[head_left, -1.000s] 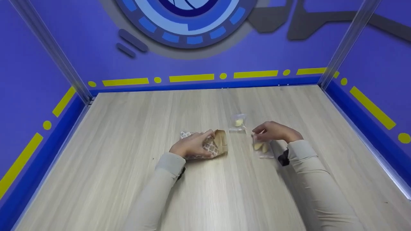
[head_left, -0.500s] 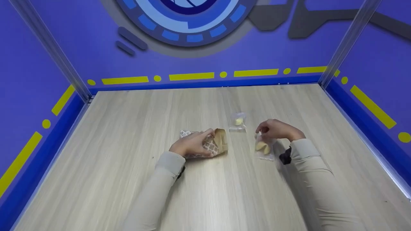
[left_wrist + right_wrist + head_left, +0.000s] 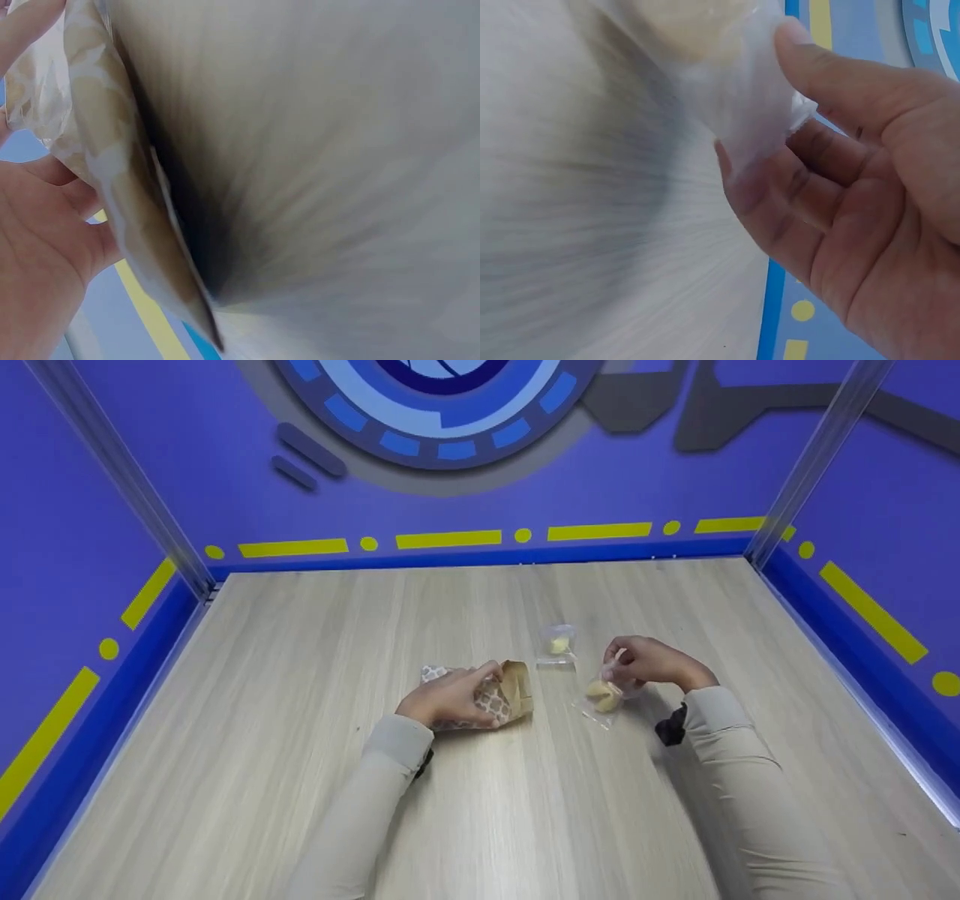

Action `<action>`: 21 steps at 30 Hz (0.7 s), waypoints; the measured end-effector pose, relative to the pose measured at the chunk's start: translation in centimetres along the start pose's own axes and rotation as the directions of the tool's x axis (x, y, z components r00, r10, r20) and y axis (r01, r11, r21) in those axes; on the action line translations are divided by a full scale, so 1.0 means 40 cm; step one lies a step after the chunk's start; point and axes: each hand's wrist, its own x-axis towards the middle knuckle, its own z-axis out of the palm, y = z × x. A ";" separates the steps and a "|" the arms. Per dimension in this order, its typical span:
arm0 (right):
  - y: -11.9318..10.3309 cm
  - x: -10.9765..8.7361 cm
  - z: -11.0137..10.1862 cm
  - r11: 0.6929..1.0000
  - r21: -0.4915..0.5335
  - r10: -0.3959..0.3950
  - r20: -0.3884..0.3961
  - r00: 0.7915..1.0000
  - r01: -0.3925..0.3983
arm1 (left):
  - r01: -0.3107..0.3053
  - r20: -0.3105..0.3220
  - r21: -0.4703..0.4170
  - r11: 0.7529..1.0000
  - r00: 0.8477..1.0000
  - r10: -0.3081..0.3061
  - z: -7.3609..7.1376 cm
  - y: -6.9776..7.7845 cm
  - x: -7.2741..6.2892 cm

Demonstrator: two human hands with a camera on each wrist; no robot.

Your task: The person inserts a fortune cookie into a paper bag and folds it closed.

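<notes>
My left hand (image 3: 448, 697) grips a paper bag (image 3: 493, 706) with a brown-and-white pattern. The bag lies on its side, its plain brown mouth facing right. In the left wrist view, fingers (image 3: 37, 247) hold the patterned bag (image 3: 112, 142) along one side; its inside is hidden. To the right, my right hand (image 3: 654, 663) pinches one end of a clear wrapper around a fortune cookie (image 3: 602, 697). The right wrist view has the wrapper (image 3: 742, 105) between thumb and fingers, the cookie partly cut off at the top.
A second small clear packet (image 3: 556, 648) with a pale yellow piece inside lies on the wooden table (image 3: 360, 637), beyond and between the hands. Blue-purple panels (image 3: 465, 514) stand at the back and both sides.
My right hand has pinched the fortune cookie's wrapper and raised its near end. The cookie has swung a little left. My left hand and the paper bag stay put.
</notes>
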 end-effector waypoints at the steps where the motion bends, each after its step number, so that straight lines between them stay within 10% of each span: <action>1: 0.000 0.000 -0.001 1.000 0.008 0.002 -0.001 1.000 -0.002 | -0.001 0.000 -0.003 1.000 1.000 0.001 0.000 0.000 0.000; 21: 0.006 -0.001 -0.004 0.992 0.126 -0.008 0.013 1.000 0.007 | 0.025 0.009 -0.001 1.000 1.000 -0.025 -0.001 0.006 -0.003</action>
